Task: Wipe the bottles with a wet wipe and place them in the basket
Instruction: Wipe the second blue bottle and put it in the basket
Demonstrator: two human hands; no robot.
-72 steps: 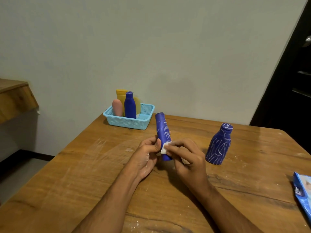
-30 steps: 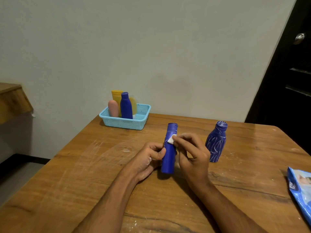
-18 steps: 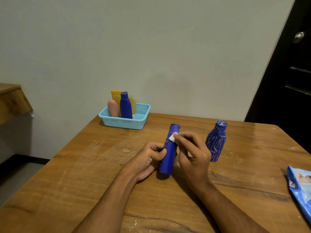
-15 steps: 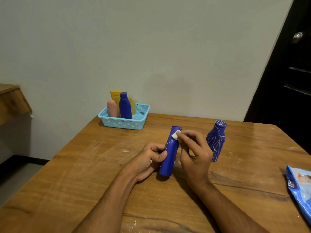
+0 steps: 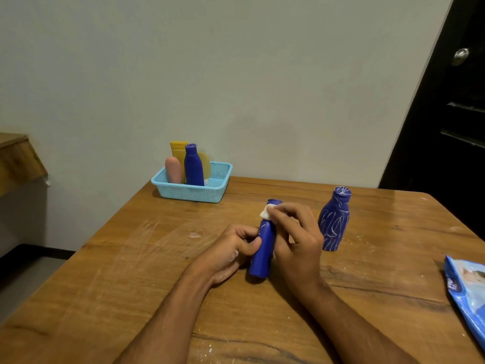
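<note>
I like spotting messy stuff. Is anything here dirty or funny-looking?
Yes. The squat blue bottle standing on the table to the right of the hands is covered in white scribbly marks, unlike the plain blue bottle in the basket. The table also has whitish smears and specks. Nothing is spilled or tipped.

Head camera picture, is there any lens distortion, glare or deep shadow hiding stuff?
Head view: wide-angle bending leans the dark door inward; dim, even light, no glare; soft shadows under the hands; the wet-wipe pack is cut off at the right edge.
</note>
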